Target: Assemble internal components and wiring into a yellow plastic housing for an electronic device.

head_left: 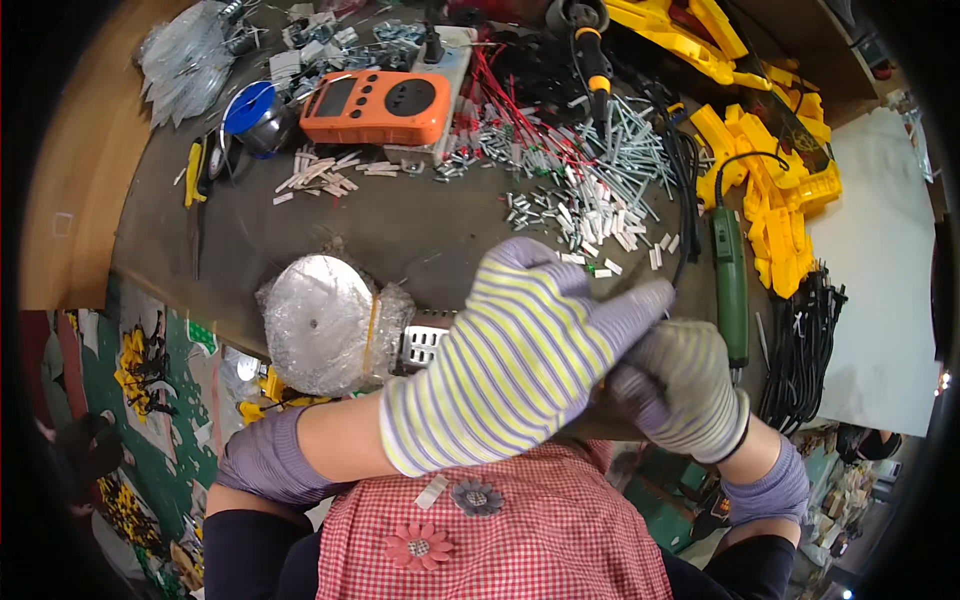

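Observation:
Both my hands wear striped knit gloves and meet close to my chest at the near edge of the workbench (400, 225). My left hand (510, 360) lies across the top, fingers stretched toward the right and covering my right hand (680, 385). The right hand's fingers are curled, pressed against the left fingertips. Whatever sits between them is hidden by the gloves. A thin black cable (686, 215) runs down from the bench toward the spot where the fingers meet.
A plastic-wrapped metal disc (320, 322) sits at the bench's near left. An orange meter (375, 105), a blue wire spool (250, 110), a green rotary tool (730, 275), several small white sleeves (590, 215), yellow plastic parts (770, 190) and black cable bundle (800, 340) lie farther away.

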`<action>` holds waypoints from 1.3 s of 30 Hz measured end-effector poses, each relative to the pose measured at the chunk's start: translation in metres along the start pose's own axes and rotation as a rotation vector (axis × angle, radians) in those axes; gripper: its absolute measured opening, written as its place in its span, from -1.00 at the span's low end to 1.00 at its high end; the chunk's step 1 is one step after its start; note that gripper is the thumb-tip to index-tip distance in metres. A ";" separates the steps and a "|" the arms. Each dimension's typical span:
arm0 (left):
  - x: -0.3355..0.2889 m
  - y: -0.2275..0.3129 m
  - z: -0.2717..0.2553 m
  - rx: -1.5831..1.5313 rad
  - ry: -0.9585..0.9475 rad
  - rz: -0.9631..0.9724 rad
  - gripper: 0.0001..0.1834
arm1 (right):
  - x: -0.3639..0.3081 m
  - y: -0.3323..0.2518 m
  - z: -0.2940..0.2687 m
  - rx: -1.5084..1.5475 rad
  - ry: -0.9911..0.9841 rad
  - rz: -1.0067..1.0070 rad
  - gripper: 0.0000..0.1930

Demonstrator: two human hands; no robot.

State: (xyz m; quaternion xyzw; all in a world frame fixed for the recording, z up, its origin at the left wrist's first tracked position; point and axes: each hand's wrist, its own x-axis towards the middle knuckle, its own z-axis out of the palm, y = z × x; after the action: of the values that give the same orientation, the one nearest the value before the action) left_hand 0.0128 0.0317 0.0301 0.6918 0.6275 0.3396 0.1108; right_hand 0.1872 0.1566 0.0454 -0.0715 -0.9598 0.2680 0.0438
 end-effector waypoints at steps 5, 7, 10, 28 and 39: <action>-0.004 0.004 0.013 0.104 0.111 0.043 -0.19 | 0.000 0.026 -0.008 0.049 0.356 0.323 -0.85; -0.004 0.002 0.009 -0.139 0.031 -0.093 -0.22 | 0.031 0.060 -0.028 -0.001 0.612 0.392 -0.77; -0.015 -0.015 -0.016 -0.300 0.056 -0.123 -0.25 | 0.105 0.093 -0.030 -0.194 0.607 0.038 -0.50; -0.050 -0.089 -0.029 0.628 0.034 -0.342 -0.73 | 0.023 0.074 -0.046 -0.923 1.284 -0.152 -0.77; -0.042 -0.089 -0.034 0.459 -0.011 -0.284 -0.81 | -0.022 0.007 0.023 1.259 1.268 0.173 -0.64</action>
State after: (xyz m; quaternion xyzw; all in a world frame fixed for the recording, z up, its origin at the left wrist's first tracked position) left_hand -0.0777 -0.0006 -0.0102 0.6057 0.7783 0.1656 0.0009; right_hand 0.2072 0.1473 0.0208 -0.2408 -0.4217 0.6572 0.5764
